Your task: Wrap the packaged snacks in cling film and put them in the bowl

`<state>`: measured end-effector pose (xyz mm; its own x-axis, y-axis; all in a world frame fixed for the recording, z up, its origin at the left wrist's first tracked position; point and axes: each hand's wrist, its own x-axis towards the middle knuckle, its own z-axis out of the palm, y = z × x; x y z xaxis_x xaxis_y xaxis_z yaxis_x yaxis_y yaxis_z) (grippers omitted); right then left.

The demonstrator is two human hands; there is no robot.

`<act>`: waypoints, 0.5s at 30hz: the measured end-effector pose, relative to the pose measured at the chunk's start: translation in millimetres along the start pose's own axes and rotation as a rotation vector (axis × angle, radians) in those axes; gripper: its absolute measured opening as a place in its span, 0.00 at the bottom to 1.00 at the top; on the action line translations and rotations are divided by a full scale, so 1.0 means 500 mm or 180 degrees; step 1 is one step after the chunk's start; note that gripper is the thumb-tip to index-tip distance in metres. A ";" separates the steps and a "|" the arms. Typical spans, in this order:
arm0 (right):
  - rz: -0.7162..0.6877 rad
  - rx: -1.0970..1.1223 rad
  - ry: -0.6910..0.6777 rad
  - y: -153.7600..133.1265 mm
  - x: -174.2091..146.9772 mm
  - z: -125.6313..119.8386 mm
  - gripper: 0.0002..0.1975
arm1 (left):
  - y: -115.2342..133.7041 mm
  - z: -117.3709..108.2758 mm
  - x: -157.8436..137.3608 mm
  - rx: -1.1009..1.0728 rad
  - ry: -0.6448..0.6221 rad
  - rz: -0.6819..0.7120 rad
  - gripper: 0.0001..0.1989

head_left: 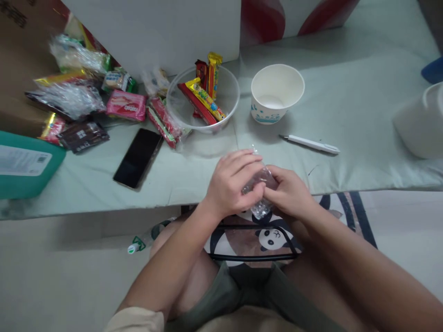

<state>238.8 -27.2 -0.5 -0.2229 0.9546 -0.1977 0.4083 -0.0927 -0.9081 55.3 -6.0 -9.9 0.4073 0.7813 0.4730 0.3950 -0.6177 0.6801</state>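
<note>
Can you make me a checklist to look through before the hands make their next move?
1. Hands free: not ok. The left hand and right hand both hold clear plastic.
2. Clear plastic empty: cannot tell. The hands partly cover it.
3. Paper cup standing upright: ok.
4. Bowl upright: ok, with snack bars in it.
5. Phone fully on the table: ok.
6. Pen away from the table's edge: ok.
</note>
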 end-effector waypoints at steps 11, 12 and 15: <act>-0.0308 0.0630 0.0645 0.028 0.006 -0.002 0.23 | -0.017 -0.010 0.012 -0.1759 -0.0699 -0.2026 0.16; -0.0327 0.0538 0.0709 0.031 0.007 0.000 0.24 | -0.018 -0.010 0.014 -0.1881 -0.0748 -0.2041 0.14; -0.0193 0.0534 0.0485 0.027 0.010 0.001 0.20 | -0.018 -0.008 0.017 -0.2191 -0.0686 -0.2008 0.11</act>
<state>242.7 -23.7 -14.0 -0.1010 0.9904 -0.0945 0.2427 -0.0676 -0.9678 51.9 6.7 -9.4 0.4549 0.8761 -0.1596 0.0509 0.1533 0.9869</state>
